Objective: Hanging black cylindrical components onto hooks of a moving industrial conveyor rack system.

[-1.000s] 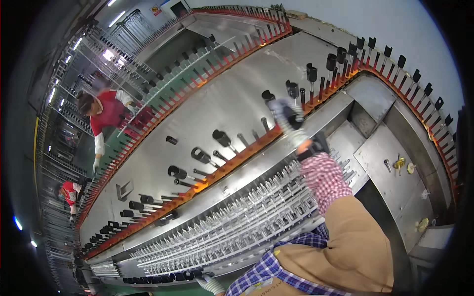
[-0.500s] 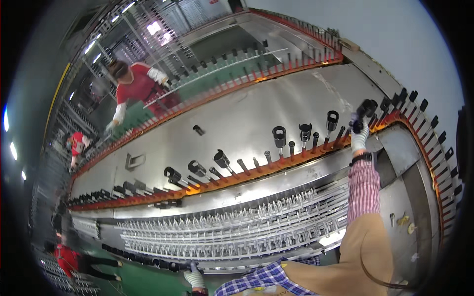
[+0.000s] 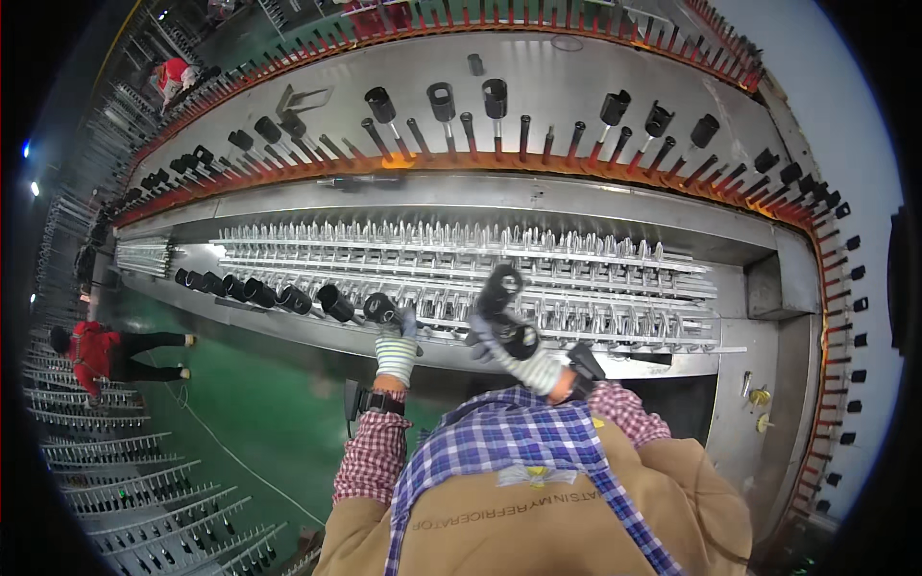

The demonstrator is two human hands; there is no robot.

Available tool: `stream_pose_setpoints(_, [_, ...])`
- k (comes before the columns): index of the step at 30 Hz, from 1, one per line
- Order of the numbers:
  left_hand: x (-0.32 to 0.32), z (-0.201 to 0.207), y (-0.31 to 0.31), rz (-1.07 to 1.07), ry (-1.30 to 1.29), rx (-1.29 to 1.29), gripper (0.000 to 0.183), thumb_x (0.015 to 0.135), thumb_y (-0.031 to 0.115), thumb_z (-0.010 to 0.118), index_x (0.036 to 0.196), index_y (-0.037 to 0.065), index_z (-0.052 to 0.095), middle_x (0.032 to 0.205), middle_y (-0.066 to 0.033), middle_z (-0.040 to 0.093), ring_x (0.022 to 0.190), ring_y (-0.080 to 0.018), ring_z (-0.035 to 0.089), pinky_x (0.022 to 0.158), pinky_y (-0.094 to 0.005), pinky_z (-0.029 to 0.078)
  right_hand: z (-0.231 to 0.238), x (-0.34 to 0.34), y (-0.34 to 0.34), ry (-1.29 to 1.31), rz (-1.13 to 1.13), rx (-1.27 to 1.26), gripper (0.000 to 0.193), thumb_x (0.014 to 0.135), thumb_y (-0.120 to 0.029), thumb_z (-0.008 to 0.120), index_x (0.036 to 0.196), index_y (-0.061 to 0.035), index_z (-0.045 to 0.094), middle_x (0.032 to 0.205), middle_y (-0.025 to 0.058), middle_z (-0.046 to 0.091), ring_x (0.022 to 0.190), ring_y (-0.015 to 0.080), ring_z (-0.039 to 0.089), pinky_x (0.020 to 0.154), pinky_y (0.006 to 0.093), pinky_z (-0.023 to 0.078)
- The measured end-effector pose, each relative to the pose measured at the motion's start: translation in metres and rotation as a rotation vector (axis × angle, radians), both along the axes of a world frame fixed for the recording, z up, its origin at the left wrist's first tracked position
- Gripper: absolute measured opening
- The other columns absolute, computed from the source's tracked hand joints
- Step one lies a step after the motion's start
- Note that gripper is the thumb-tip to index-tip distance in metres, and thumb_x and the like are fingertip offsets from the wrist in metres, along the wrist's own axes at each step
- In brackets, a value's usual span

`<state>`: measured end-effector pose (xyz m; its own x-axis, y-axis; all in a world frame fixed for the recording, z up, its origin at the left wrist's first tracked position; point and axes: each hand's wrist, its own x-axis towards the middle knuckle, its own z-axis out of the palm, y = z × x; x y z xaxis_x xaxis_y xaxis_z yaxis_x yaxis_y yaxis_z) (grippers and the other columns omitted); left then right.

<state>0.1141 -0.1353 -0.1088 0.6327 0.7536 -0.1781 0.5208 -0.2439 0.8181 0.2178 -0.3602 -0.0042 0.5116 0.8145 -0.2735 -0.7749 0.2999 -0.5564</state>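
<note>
My right hand (image 3: 523,360), in a striped glove and smeared by motion, is closed around black cylindrical parts (image 3: 500,288); one ring-shaped end shows above the fingers and another beside the palm. My left hand (image 3: 396,351), also gloved, is closed at the near edge of the racks, apparently around a rack bar mostly hidden by the fingers. Right beside its fingertips sits a black cylindrical part (image 3: 380,307), the last of a row of black cylinders (image 3: 259,292) reaching to the left. Under and beyond both hands lie silver racks (image 3: 461,274) with upright prongs.
Past the racks, a curved conveyor line (image 3: 538,163) carries black cylinders and rods on red-orange stems. Behind it, a metal table (image 3: 423,67) holds one small black cylinder (image 3: 475,64). A person in red (image 3: 93,355) stands at left near hanging racks. Green floor (image 3: 250,384) lies at lower left.
My right hand has come back from the conveyor to the racks, carrying black cylindrical parts. The view has swung down and right; my left hand stays by the end of the black row.
</note>
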Motion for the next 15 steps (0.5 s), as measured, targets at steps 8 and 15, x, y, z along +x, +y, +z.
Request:
stream_pose_setpoints(8, [0.021, 0.045, -0.022, -0.164, 0.231, 0.147, 0.06, 0.078, 0.053, 0.04, 0.089, -0.004, 0.055, 0.069, -0.0173, 0.059, 0.067, -0.0308, 0.058, 0.065, -0.0387, 0.044, -0.053, -0.028, 0.034, -1.279, -0.026, -0.811, 0.03, 0.085, -0.022, 0.044, 0.109, -0.0041, 0.049, 0.089, 0.0076, 0.057, 0.074, 0.0143, 0.055, 0.061, 0.0244, 0.047])
stream_pose_setpoints(15, [0.033, 0.02, -0.008, -0.287, 0.346, 0.48, 0.042, 0.075, 0.041, 0.044, 0.077, 0.002, 0.06, 0.072, -0.0227, 0.057, 0.066, -0.0327, 0.057, 0.062, -0.0395, 0.045, 0.01, -0.013, -0.006, -0.45, -0.253, -0.574, 0.034, 0.073, -0.031, 0.062, 0.09, -0.0025, 0.053, 0.07, 0.0074, 0.057, 0.055, 0.0169, 0.056, 0.05, 0.0271, 0.046])
